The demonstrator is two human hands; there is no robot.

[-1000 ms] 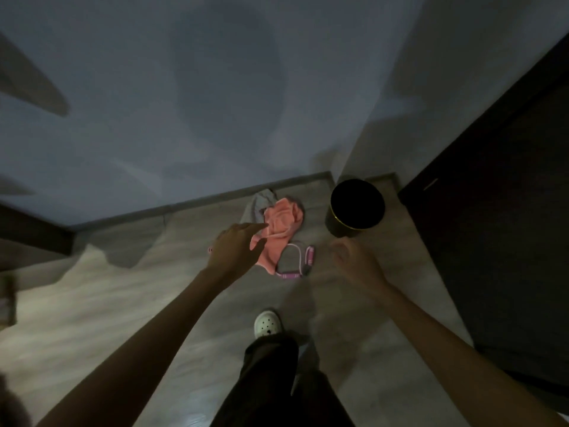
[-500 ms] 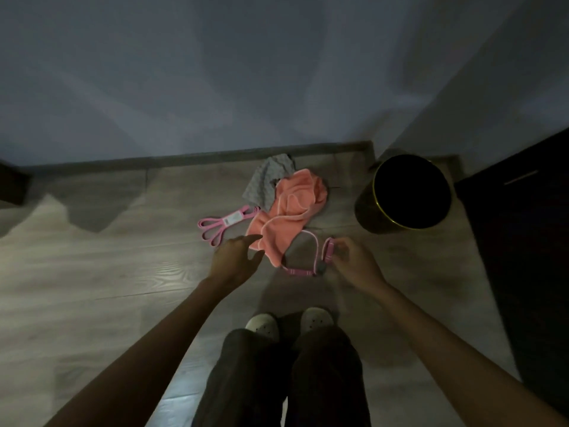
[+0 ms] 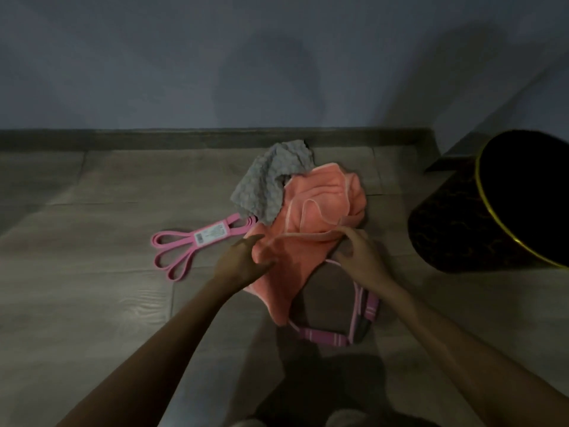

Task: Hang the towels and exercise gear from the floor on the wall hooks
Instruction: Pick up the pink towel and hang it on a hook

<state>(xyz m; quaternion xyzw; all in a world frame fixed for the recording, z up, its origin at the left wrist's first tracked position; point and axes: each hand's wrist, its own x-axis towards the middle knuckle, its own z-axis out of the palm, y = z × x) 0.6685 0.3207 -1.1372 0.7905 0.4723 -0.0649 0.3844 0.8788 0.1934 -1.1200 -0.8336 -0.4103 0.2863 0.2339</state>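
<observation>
Both forearms reach forward and down to a heap on the wooden floor (image 3: 92, 303) below the wall (image 3: 215, 57). At right stands a black bin (image 3: 480, 229) with a gold rim. The orange towel (image 3: 311, 217) lies crumpled, a grey towel (image 3: 271, 180) against its far side. The left hand (image 3: 243, 260) pinches the orange towel's near-left edge with curled fingers; the right hand (image 3: 360, 254) grips its hem, fingers bent. A pink strap (image 3: 354, 328) pokes out from under the towel near the right wrist. A pink band (image 3: 191, 245) lies left of the heap.
</observation>
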